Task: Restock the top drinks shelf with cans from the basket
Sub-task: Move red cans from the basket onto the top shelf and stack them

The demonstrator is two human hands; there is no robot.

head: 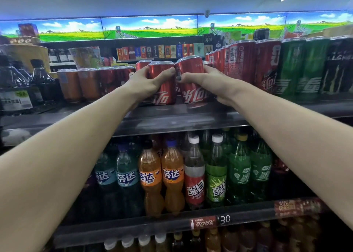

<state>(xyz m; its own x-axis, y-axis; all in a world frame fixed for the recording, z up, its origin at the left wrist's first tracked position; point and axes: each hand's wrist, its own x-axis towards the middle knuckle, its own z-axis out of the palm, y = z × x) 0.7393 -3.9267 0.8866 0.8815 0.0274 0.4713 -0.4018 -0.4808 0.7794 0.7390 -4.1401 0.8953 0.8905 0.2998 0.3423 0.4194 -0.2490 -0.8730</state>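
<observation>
Two red cans stand side by side at the top shelf [172, 116] front. The left hand [142, 81] grips the left can [163, 83]; the right hand [206, 79] grips the tilted right can [192, 73]

1. My left hand [142, 81] covers the left side of the red cola can [162, 83] it grips, so I can read only the tail of the logo there.
2. My right hand [205, 80] wraps behind the tilted red cola can [192, 79]; its fingers go out of sight on the far side.
3. A third red can [142, 65] behind my left hand shows only its top.
4. I can't tell whether the tilted can's base touches the top shelf [172, 117].
5. The black cans [340, 66] at far right run off the frame edge.
6. The boxes [158, 51] on the back wall are too small to read.
7. The bottles [133, 242] in the bottom row are cut off by the lower edge.
</observation>
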